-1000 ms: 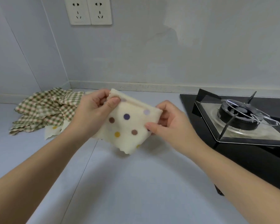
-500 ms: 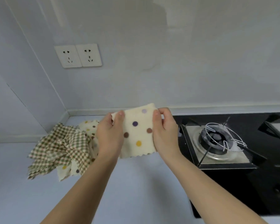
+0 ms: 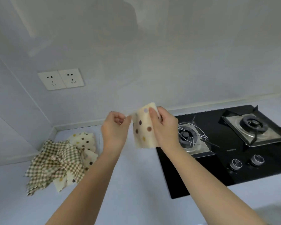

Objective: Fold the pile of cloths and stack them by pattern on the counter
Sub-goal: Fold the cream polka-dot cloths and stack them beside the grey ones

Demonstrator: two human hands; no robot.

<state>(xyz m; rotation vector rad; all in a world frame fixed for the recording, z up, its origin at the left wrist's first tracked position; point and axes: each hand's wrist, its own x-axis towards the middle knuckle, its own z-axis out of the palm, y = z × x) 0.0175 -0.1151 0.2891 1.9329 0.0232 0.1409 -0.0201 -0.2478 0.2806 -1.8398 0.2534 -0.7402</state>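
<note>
Two hands are held up over the counter, mid-frame.

1. Dotted cloth: cream, with brown, purple and yellow spots, folded into a narrow panel. It is held upright in the air between the hands, clear of the counter, with its zigzag edge at 6 o'clock.
2. Right hand: the cloth's 3 o'clock edge is gripped, the thumb laid across the front near the top and the fingers curled behind.
3. Left hand: the fingers are curled narrow, with the thumb tip at the cloth's upper 9 o'clock edge. Whether that edge is pinched cannot be told; it is blurred.
4. Pile of cloths: green-checked and cream dotted pieces, unfolded and heaped on the counter at 8 o'clock from the hands, near the wall corner.
5. Stove: black glass, two burners and two knobs, set into the counter at 3 o'clock.
6. Wall sockets: a white pair, mounted at 10 o'clock.
</note>
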